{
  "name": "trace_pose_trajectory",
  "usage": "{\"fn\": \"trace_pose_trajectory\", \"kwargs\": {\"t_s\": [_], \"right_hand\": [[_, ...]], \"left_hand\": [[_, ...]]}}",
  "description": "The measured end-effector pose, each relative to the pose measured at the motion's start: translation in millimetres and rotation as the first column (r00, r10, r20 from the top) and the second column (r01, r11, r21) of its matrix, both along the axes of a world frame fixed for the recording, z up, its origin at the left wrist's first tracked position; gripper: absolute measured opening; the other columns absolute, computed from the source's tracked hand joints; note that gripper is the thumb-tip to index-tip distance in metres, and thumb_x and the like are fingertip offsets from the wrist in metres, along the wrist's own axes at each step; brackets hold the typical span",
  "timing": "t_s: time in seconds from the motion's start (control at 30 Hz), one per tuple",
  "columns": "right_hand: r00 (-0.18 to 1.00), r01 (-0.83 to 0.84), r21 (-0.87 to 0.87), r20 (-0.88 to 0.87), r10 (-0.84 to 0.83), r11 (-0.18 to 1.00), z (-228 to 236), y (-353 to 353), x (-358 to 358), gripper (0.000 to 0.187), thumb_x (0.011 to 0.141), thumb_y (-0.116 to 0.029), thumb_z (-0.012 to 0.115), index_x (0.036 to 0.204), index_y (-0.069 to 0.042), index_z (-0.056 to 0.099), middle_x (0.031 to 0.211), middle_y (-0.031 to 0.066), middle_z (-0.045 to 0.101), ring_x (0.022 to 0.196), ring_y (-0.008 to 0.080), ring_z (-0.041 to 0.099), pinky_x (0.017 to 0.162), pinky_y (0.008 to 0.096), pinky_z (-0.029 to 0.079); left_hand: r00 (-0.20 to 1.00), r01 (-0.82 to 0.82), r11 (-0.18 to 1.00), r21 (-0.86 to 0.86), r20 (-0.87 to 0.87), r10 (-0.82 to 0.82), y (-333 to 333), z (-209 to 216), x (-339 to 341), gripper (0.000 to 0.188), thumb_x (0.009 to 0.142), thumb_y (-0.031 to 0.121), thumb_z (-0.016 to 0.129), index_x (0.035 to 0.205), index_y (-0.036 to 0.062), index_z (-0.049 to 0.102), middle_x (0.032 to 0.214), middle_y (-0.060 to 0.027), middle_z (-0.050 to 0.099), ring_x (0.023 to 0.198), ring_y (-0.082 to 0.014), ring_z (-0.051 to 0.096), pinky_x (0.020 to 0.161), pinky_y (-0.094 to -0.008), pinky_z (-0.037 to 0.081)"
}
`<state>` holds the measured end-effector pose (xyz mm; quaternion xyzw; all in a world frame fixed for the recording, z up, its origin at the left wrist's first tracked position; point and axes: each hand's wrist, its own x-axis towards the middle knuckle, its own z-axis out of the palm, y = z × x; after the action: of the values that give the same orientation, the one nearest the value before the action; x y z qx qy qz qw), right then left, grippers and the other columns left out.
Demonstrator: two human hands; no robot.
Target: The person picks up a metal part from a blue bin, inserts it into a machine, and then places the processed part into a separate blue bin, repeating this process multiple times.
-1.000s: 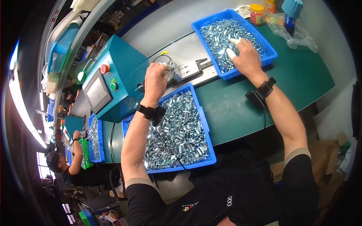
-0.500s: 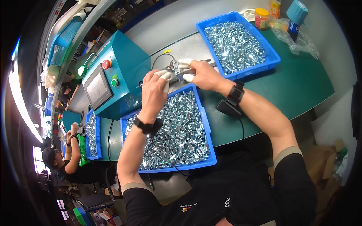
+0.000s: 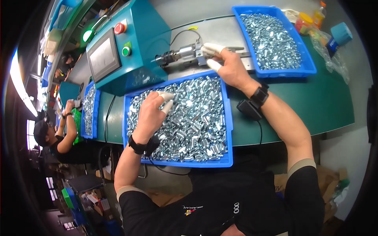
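My left hand (image 3: 151, 114), with white finger cots on thumb and forefinger, hovers over the left part of the near blue tray (image 3: 229, 133). Its thumb and forefinger are apart, and I see nothing between them. Small shiny metal sleeves (image 3: 193, 118) fill that tray. My right hand (image 3: 235, 70), also in white finger cots, has its fingers and thumb around the right side of a metal block (image 3: 200, 54) on the bench fixture. Left of the block, a metal cylinder (image 3: 186, 51) lines up with the dark chuck (image 3: 167, 58) of the teal machine.
The teal machine (image 3: 145, 35) carries a screen (image 3: 103, 57), a red button (image 3: 120, 28) and a green button (image 3: 126, 51). At the far right stands a second blue tray (image 3: 289, 73) of metal pieces, beside jars and a bottle. Another person (image 3: 71, 137) works at the left.
My left hand has left the fixture and come down over the near tray, uncovering the chuck and cylinder. My right hand stays at the metal block. The whole view has shifted.
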<state>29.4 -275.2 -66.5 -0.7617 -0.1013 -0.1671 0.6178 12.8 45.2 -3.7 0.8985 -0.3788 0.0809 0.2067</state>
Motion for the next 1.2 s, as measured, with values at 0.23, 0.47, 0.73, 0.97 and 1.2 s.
{"fn": "trace_pose_trajectory", "kwargs": {"t_s": [0.23, 0.47, 0.73, 0.97, 1.2], "right_hand": [[0.995, 0.075, -0.076, 0.077, -0.069, 0.994, -2.8, 3.3, -3.5, 0.052, 0.099, -0.010, 0.075, 0.150, -0.004, 0.063, 0.137, 0.0128, 0.076, 0.117, 0.0194, 0.073, 0.103, 0.0319, 0.057], [0.994, 0.077, -0.088, 0.085, -0.070, 0.993, -0.8, 3.8, -3.5, 0.054, 0.099, -0.010, 0.075, 0.151, -0.005, 0.062, 0.137, 0.0118, 0.076, 0.113, 0.0187, 0.073, 0.102, 0.0320, 0.057], [0.996, 0.044, 0.087, 0.070, -0.051, 0.995, -3.6, 0.2, 4.7, 0.052, 0.099, -0.009, 0.074, 0.149, -0.001, 0.062, 0.136, 0.0135, 0.076, 0.112, 0.0180, 0.073, 0.101, 0.0328, 0.058], [0.912, 0.409, -0.239, 0.103, -0.396, 0.881, 23.8, 15.4, 20.7, 0.056, 0.093, -0.024, 0.082, 0.141, 0.001, 0.067, 0.114, 0.0210, 0.076, 0.100, 0.0272, 0.076, 0.088, 0.0381, 0.061], [0.908, 0.401, -0.541, 0.126, -0.400, 0.739, 43.3, 17.3, 33.5, 0.029, 0.085, -0.022, 0.072, 0.104, 0.001, 0.071, 0.099, 0.0245, 0.076, 0.094, 0.0411, 0.075, 0.086, 0.0516, 0.059]], "left_hand": [[0.990, 0.102, 0.993, 0.052, -0.105, -0.097, -3.4, -5.3, -10.2, 0.023, 0.090, 0.008, 0.082, 0.113, 0.0102, 0.080, 0.108, -0.0085, 0.074, 0.102, -0.0321, 0.069, 0.089, -0.0408, 0.056], [0.957, 0.285, 0.942, 0.176, -0.099, -0.272, -9.4, 0.5, -6.9, 0.022, 0.090, 0.009, 0.082, 0.111, 0.0103, 0.079, 0.105, -0.0052, 0.073, 0.102, -0.0304, 0.069, 0.088, -0.0422, 0.056], [0.932, 0.217, 0.962, 0.166, -0.327, -0.154, -11.3, 2.4, -9.6, 0.024, 0.090, 0.006, 0.081, 0.113, 0.0089, 0.076, 0.103, -0.0077, 0.071, 0.097, -0.0300, 0.070, 0.087, -0.0412, 0.057], [0.876, 0.161, 0.975, 0.153, -0.478, -0.069, -5.7, 2.3, -2.6, 0.024, 0.089, 0.004, 0.083, 0.112, 0.0044, 0.075, 0.101, -0.0080, 0.071, 0.092, -0.0227, 0.071, 0.084, -0.0373, 0.057], [0.823, 0.083, 0.993, 0.087, -0.568, -0.020, -3.7, -3.1, -5.5, 0.024, 0.090, 0.003, 0.084, 0.111, 0.0027, 0.074, 0.101, -0.0052, 0.072, 0.088, -0.0167, 0.070, 0.083, -0.0333, 0.057]]}}
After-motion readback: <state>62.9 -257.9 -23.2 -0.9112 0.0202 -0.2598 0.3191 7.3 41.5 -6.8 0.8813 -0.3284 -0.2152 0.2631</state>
